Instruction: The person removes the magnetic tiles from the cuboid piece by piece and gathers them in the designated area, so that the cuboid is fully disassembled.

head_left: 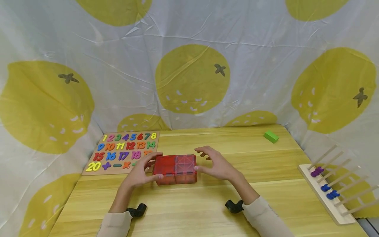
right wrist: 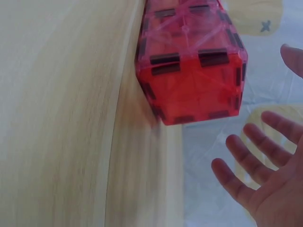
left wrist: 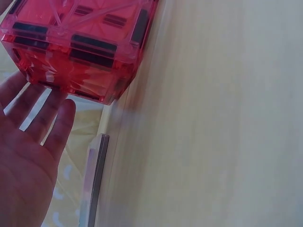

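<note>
A red see-through box of magnetic tiles (head_left: 176, 169), two cubes side by side, lies on the wooden table. Its right half has a lighter pink top with crossing lines. At its left end is my left hand (head_left: 142, 171), thumb by the front face and fingers toward the back. The left wrist view has the extended fingers (left wrist: 40, 106) close by the end of the tile box (left wrist: 85, 71). My right hand (head_left: 217, 164) is beside the right end, fingers spread. In the right wrist view a gap separates those fingers (right wrist: 248, 161) from the box (right wrist: 194, 85).
A number puzzle board (head_left: 116, 166) lies at the back left, partly behind my left hand. A green block (head_left: 271, 136) is at the back right. A wooden peg counter (head_left: 325, 197) with purple and blue pieces stands at the right edge. A lemon-print curtain (head_left: 254, 89) surrounds the table.
</note>
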A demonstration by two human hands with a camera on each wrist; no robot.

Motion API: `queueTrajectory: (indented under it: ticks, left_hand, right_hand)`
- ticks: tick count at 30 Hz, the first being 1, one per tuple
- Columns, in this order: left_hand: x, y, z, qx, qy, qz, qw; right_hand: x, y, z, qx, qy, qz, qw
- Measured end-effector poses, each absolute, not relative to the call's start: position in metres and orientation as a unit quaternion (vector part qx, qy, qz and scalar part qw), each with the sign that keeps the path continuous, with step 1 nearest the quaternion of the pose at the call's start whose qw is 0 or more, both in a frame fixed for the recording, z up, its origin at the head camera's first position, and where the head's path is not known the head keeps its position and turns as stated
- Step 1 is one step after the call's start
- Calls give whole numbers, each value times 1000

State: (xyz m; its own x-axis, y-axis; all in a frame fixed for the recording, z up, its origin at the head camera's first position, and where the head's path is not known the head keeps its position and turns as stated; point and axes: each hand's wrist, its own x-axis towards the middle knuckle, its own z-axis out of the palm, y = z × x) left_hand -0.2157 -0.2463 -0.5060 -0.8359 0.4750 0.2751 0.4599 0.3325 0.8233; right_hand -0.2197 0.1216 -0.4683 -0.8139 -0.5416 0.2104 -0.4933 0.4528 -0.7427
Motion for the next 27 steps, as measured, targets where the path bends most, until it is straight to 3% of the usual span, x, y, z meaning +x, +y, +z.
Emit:
queueTrajectory:
  ticks: [18, 27]
  left_hand:
    - [-205, -240, -512, 254, 807, 533, 27]
    - [-209, -239, -508, 233, 805, 543, 42]
  right_hand:
    - [-220, 96, -481, -304, 862, -403, 42]
    - [-226, 89, -470, -335, 873, -354, 14]
